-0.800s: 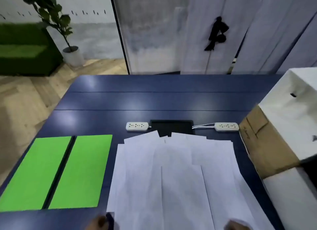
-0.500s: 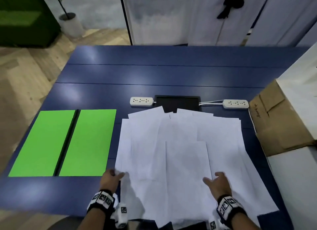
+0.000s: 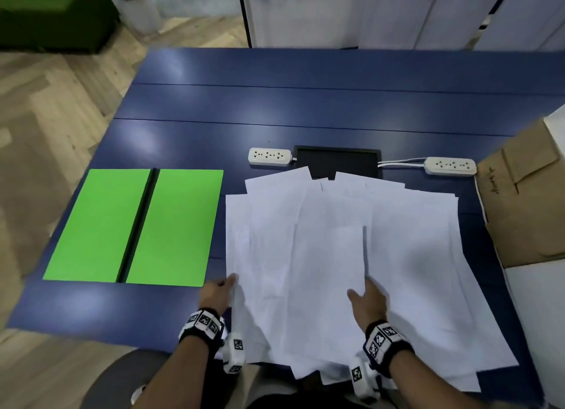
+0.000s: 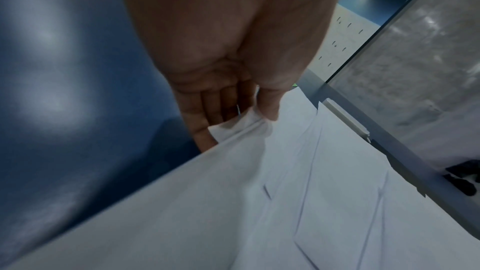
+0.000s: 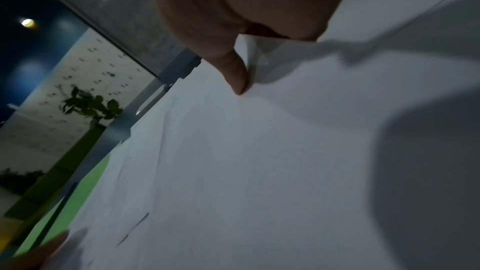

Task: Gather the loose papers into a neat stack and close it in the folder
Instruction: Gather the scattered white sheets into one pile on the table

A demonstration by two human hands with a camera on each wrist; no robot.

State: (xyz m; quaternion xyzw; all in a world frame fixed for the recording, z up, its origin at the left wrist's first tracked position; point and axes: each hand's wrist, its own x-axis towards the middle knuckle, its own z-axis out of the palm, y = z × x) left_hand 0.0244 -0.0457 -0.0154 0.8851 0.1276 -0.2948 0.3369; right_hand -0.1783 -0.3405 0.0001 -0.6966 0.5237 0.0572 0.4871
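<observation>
Several loose white papers (image 3: 336, 256) lie fanned and overlapping on the blue table (image 3: 305, 103), their near ends hanging over its front edge. The open green folder (image 3: 174, 225) with a black spine lies flat to their left. My left hand (image 3: 230, 282) is at the left edge of the spread. In the left wrist view its thumb and fingers pinch a crumpled paper edge (image 4: 241, 124). My right hand (image 3: 360, 288) is at the right edge of the centre sheet. Its thumb (image 5: 237, 77) lies on top and its fingers are hidden under the lifted edge.
Two white power strips (image 3: 269, 157) (image 3: 451, 165) and a black panel (image 3: 336, 161) sit just beyond the papers. A brown cardboard box (image 3: 526, 207) and a white box (image 3: 538, 311) stand close on the right. Bare table stretches beyond the strips.
The head view has tilted down. Both hands came up from the near edge: the left took the papers' left edge, the right moved left onto the centre sheet's edge.
</observation>
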